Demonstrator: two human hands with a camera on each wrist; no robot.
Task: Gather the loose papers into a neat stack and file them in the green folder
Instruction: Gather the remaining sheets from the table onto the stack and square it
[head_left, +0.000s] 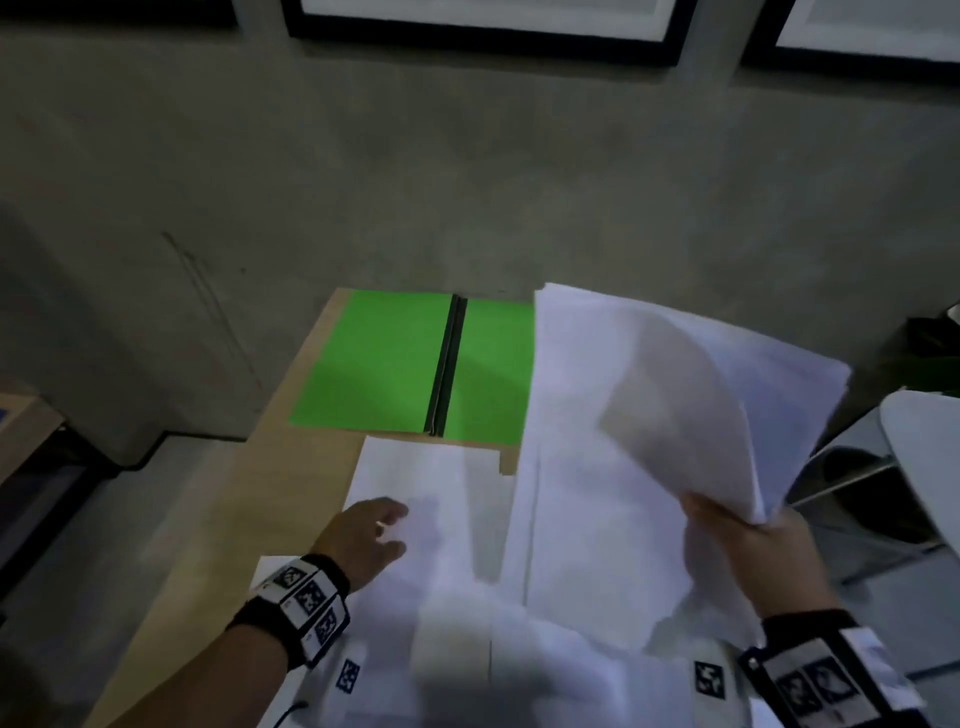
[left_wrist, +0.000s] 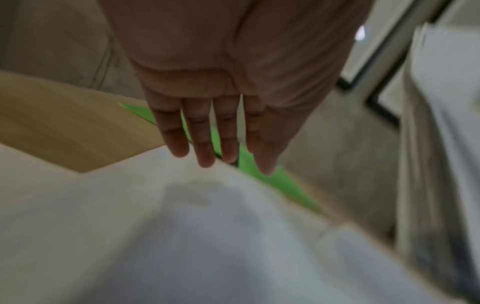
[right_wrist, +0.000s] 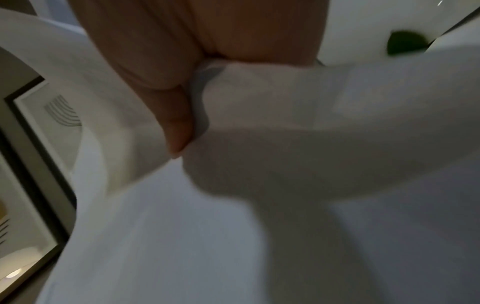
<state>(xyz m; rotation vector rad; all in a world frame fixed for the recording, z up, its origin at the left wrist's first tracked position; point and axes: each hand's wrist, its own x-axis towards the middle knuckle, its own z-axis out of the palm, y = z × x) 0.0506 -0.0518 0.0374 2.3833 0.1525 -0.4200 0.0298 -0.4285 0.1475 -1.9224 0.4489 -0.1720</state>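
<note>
Green folder (head_left: 410, 364) splayed flat to receive; right hand (head_left: 753, 551) pinching bunched papers (head_left: 649, 415) aloft (edges uneven); left hand (head_left: 363, 535) flat, released, steadying loose sheets (head_left: 431, 483)

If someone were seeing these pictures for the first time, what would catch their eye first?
Most likely the bright green folder, lying open at the far end of the light wooden table. Next, the curling sheaf of white papers lifted by the right hand, while the left hand reaches flat over the loose white sheets nearer.
</note>
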